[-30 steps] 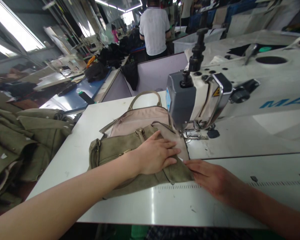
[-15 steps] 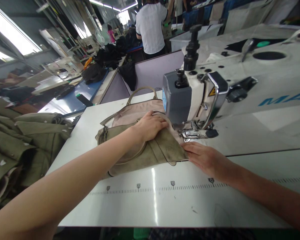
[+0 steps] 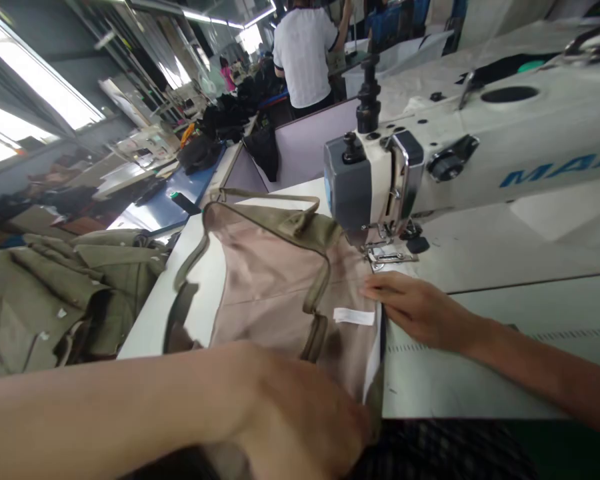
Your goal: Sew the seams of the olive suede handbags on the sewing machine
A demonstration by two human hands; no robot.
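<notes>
An olive-green handbag (image 3: 290, 300) lies spread open on the machine table, its pinkish-beige lining facing up. A white label (image 3: 354, 317) shows on the lining near the right edge. My right hand (image 3: 420, 307) pinches that right edge just in front of the sewing machine's presser foot (image 3: 387, 257). At the near end of the bag, my left hand (image 3: 305, 413) is closed on the fabric, slightly blurred, its fingertips partly hidden. A zipper strip (image 3: 320, 283) runs loosely across the lining. The bag's strap handle (image 3: 275, 197) lies at the far side.
The sewing machine head (image 3: 370, 180) stands over the bag's far right side. A heap of olive bag pieces (image 3: 70, 293) sits at the left. Behind a low partition (image 3: 310, 137), a person in a white shirt (image 3: 303, 57) stands among other work tables.
My left hand has moved from the bag's middle toward me, and the bag is now opened out with its lining and label showing. My right hand stays beside the presser foot.
</notes>
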